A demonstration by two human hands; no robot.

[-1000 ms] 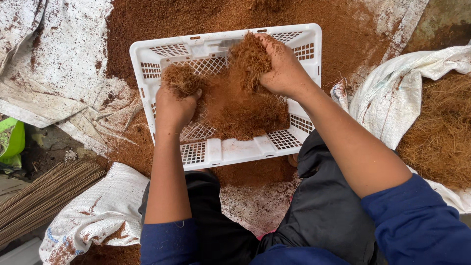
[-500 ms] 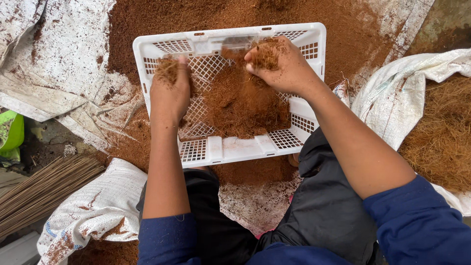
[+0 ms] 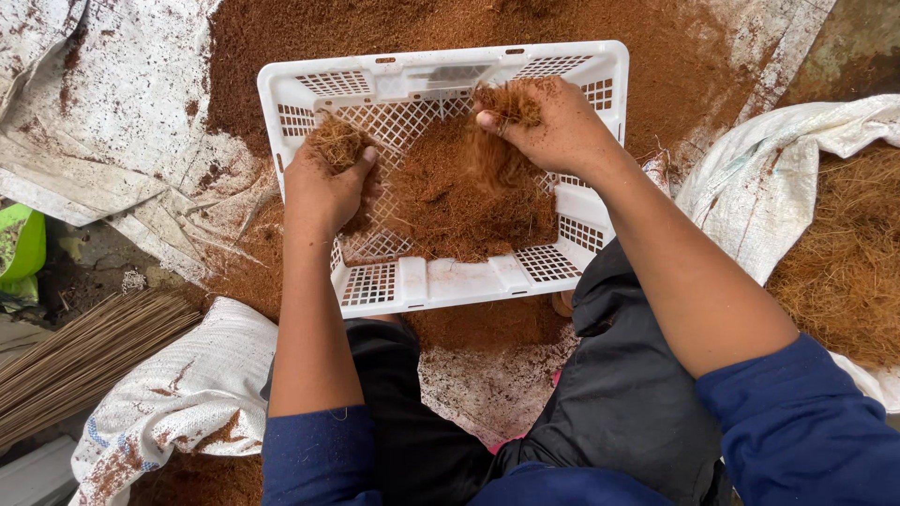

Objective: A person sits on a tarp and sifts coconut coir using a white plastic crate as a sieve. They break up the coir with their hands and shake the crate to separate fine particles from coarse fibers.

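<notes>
A white slotted plastic basket (image 3: 427, 281) sits in front of my knees with a heap of brown coconut fibre (image 3: 450, 192) in it. My left hand (image 3: 323, 187) is closed around a small clump of fibre (image 3: 336, 142) at the basket's left side. My right hand (image 3: 553, 126) grips another tuft of fibre (image 3: 511, 98) near the far right corner, and loose fibre trails from it down onto the heap.
Fine brown husk dust (image 3: 375, 28) covers the white sheet (image 3: 112, 122) behind the basket. A white sack (image 3: 778, 178) of coarse fibre (image 3: 848, 262) lies on the right. Another white sack (image 3: 178, 394) lies at lower left beside a bundle of thin sticks (image 3: 75, 356). A green object (image 3: 21, 248) is at the left edge.
Both hands have lifted clumps of fibre slightly higher and apart over the basket. The left hand has closed tighter on its clump, and fibre drops from the right hand.
</notes>
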